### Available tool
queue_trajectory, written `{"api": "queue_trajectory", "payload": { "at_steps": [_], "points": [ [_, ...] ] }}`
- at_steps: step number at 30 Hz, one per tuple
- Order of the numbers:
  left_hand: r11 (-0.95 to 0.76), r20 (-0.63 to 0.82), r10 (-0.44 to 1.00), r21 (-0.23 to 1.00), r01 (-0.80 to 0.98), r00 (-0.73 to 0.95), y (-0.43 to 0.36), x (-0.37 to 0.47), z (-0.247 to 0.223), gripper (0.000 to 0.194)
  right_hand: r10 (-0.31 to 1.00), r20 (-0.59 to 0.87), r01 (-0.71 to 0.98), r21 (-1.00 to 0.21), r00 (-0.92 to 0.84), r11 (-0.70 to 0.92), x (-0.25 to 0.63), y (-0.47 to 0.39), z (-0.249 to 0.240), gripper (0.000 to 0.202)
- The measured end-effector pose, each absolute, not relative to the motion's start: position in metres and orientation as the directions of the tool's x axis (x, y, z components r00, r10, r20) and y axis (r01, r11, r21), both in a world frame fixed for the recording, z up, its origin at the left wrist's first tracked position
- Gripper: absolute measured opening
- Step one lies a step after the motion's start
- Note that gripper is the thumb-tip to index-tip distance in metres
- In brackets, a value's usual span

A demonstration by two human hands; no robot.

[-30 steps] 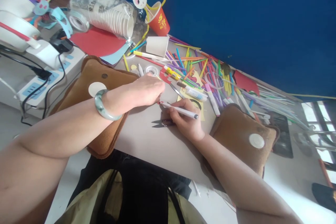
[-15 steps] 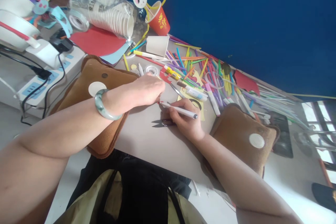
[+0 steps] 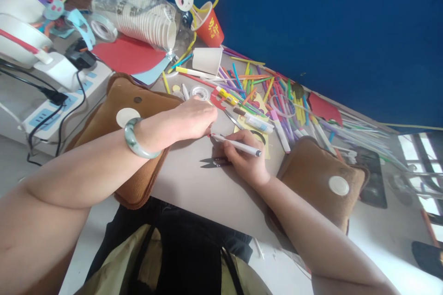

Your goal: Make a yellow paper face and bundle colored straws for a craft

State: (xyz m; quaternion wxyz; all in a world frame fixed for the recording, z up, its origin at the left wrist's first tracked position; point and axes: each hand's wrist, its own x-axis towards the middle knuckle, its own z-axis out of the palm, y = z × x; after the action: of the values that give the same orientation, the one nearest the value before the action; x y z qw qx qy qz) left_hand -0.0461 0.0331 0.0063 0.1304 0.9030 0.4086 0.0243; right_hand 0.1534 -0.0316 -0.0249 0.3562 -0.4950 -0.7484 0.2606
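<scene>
Evidently, a white marker (image 3: 240, 146) is held in the narrow grip of the right hand (image 3: 249, 162), beside the left hand (image 3: 194, 117), inward from the near edge of the counter (image 3: 187, 184). Marking seems under way, calling for steadiness; the left grip's contents cannot be told.

I find passage along the near tabletop (image 3: 187, 193), between the left cushion (image 3: 100, 124) and the right cushion (image 3: 318, 177), below both hands. Within it, I log dark snips (image 3: 214, 162) beside the right hand (image 3: 247, 161) as an obstruction. The left hand (image 3: 195, 117) and the white marker (image 3: 240, 146) held in the right hand bar the middle. Beyond them, heaped straws (image 3: 270, 85) obstruct low travel; the upright red cup (image 3: 211, 27) and blue wall (image 3: 311, 32) limit the far side.
</scene>
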Motion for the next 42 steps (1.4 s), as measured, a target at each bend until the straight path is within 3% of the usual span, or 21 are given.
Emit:
{"api": "queue_trajectory", "payload": {
  "at_steps": [34, 42],
  "points": [
    [-0.611, -0.080, 0.754, 0.280, 0.741, 0.652, 0.0332, -0.0460, 0.0095, 0.013, 0.935, 0.253, 0.563, -0.748, -0.250, 0.353, 0.1538, -0.0313, -0.0271, 0.008],
    [-0.621, -0.080, 0.755, 0.231, 0.749, 0.650, 0.0326, -0.0455, 0.0101, 0.014, 0.929, 0.265, 0.550, -0.750, -0.259, 0.368, 0.1548, -0.0307, -0.0274, 0.008]
  ]
}}
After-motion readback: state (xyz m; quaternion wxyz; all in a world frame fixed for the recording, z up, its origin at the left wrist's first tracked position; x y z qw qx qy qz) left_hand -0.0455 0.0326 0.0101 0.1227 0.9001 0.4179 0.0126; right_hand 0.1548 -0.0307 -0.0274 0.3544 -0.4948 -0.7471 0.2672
